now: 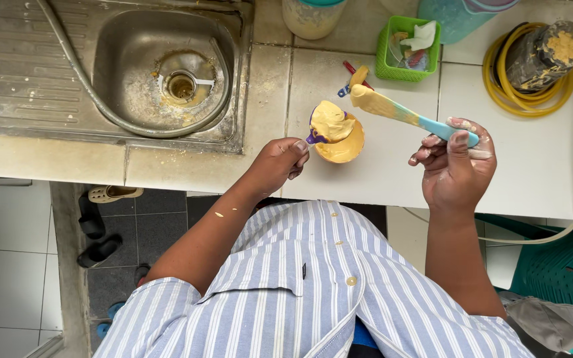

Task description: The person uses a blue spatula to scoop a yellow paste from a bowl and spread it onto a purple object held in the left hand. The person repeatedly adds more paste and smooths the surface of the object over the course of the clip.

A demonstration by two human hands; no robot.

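Observation:
My left hand (280, 162) pinches the handle of a small purple scoop (316, 130) heaped with yellow dough, held over a small round cup (346, 146) of the same yellow paste on the white tiled counter (532, 159). My right hand (457, 166), smeared with dough, grips the blue handle of a spatula (392, 109). The spatula's dough-coated blade points up-left, just above and to the right of the scoop, not touching it.
A steel sink (167, 66) with a grey hose lies at the upper left. A green basket (406, 50), a jar (313, 16), a teal container and a coiled yellow hose (532, 73) stand at the back. A green plastic chair (558, 265) is at lower right; sandals lie on the floor.

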